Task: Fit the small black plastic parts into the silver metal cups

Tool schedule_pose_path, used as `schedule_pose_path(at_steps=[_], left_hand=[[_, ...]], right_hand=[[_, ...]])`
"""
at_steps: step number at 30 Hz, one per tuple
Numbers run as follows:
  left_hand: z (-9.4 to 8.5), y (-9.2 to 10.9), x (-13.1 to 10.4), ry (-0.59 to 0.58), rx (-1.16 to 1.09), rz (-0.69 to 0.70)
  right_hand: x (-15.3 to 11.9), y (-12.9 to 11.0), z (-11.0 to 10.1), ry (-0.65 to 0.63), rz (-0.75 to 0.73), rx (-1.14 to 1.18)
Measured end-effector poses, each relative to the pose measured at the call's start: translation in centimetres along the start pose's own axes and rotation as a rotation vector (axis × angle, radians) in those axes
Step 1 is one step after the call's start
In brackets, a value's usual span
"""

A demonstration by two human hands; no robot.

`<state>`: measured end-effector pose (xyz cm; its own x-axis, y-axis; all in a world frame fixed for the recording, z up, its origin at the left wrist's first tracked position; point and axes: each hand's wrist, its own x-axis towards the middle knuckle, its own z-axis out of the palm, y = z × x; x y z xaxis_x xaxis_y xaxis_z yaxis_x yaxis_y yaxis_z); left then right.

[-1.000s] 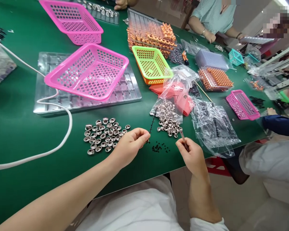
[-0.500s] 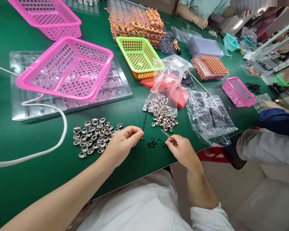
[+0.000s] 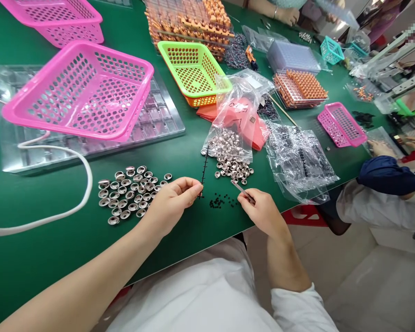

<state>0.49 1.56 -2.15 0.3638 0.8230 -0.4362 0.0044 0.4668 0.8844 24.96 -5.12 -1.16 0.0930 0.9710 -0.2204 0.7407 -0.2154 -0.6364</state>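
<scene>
Between thumb and fingers, my left hand point(image 3: 174, 198) pinches a thin black toothed strip point(image 3: 204, 168) that points up and away. A slim metal tool point(image 3: 241, 189) is held in my right hand point(image 3: 263, 210), its tip pointing up and left. Tiny black pieces point(image 3: 217, 201) lie on the green table between the hands. Left of my left hand are several silver ring-like cups point(image 3: 126, 193), a few of them behind it. More silver cups point(image 3: 233, 169) spill from a clear bag point(image 3: 235, 108) beyond the hands.
A pink basket point(image 3: 79, 129) sits on a clear tray point(image 3: 24, 159), with a white cable point(image 3: 85, 198) in front. Further back are a green basket point(image 3: 193, 87) and orange parts point(image 3: 190, 34). A crinkled clear bag point(image 3: 300, 161) lies right. Other people's hands show at right and top.
The view has shifted slightly, so the table items sit a little further left and higher. Both hands keep their holds on the strip and the tool.
</scene>
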Motion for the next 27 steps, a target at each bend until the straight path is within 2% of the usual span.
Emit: schedule_pose_path(at_steps=[3, 6, 9, 11, 18, 27], left_hand=[[0.0, 0.1, 0.0, -0.003, -0.004, -0.002], [0.2, 0.3, -0.1, -0.008, -0.014, -0.002], [0.6, 0.4, -0.4, -0.011, -0.036, 0.006], [0.9, 0.4, -0.6, -0.019, -0.053, 0.022], [1.4, 1.2, -1.4, -0.020, -0.042, 0.084], [1.4, 1.1, -1.4, -0.055, -0.099, 0.121]], right_hand=[[0.0, 0.0, 0.0, 0.004, 0.000, 0.002], [-0.3, -0.2, -0.1, 0.075, 0.014, 0.025], [-0.8, -1.1, 0.0, 0.181, 0.029, 0.129], [-1.2, -1.9, 0.4, 0.195, 0.024, 0.235], [-1.2, -5.2, 2.9, -0.055, 0.020, 0.592], [-0.4, -5.8, 4.4, -0.067, 0.037, 0.748]])
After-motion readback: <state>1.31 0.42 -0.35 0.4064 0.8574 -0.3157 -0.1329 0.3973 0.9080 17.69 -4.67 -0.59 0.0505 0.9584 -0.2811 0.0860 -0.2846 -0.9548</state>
